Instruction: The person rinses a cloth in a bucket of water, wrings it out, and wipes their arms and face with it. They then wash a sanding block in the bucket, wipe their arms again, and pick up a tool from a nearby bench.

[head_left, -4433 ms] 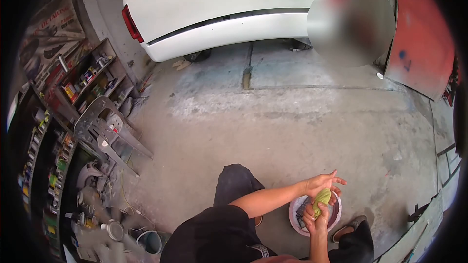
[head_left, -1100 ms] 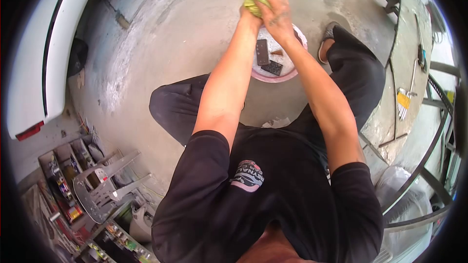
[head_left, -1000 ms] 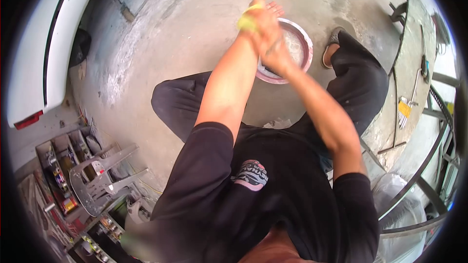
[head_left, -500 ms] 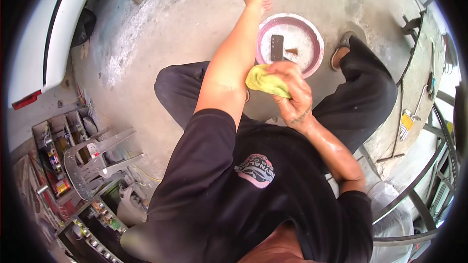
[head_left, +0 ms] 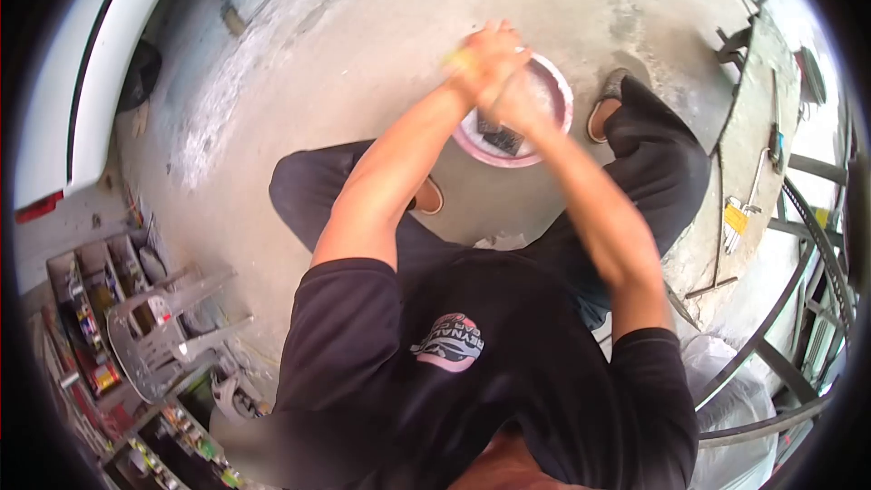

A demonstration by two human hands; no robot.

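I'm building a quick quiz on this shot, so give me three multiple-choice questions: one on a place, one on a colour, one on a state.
1. Where is the basin?
A. on a workbench
B. on the concrete floor
C. on a chair

2. What colour is the basin's rim?
A. pink
B. blue
C. black

3. How are the hands?
A. far apart
B. at the person's sides
C. together over the basin

Answers:
1 B, bare floor lies around it.
2 A, the rim shows pink.
3 C, left hand and right hand meet there, motion-blurred.
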